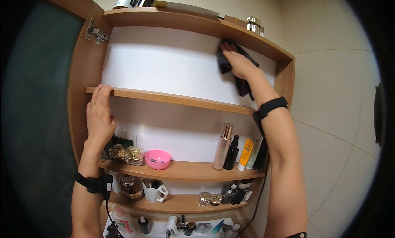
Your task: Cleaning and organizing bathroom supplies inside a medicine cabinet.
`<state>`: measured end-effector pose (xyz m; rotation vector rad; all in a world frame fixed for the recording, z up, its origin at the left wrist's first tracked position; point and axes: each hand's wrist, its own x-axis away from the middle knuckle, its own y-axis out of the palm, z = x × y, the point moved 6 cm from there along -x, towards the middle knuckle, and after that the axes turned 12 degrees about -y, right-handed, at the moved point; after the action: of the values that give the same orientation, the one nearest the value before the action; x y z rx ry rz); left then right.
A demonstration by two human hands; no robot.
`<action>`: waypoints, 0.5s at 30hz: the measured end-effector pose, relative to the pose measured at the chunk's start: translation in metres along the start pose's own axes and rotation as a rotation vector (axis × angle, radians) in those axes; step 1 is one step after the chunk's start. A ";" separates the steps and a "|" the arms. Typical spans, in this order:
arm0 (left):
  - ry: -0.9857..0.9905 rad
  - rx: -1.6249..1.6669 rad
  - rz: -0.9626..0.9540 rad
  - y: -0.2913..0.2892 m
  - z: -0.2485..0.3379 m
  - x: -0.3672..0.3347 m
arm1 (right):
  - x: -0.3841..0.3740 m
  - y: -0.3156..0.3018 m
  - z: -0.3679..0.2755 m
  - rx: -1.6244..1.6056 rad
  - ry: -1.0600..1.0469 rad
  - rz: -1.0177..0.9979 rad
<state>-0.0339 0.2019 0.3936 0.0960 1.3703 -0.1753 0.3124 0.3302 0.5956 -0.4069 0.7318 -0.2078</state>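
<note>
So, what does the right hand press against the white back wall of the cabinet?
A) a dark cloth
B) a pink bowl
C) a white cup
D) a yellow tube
A: the right hand lies flat on a dark cloth against the back panel of the top compartment, while the left hand rests its fingers on the shelf edge below.
</note>
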 end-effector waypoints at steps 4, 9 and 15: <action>-0.015 0.005 -0.008 0.005 0.002 0.000 | 0.081 0.014 0.070 0.073 0.277 -0.084; -0.026 0.003 -0.008 0.006 0.001 0.001 | 0.128 0.030 0.122 -0.008 0.596 -0.122; 0.020 0.033 0.019 0.005 0.006 0.002 | 0.110 0.018 0.126 -0.045 0.815 -0.072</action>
<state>-0.0266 0.2051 0.3924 0.1380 1.3859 -0.1816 0.4796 0.3474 0.6056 -0.3886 1.5245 -0.4353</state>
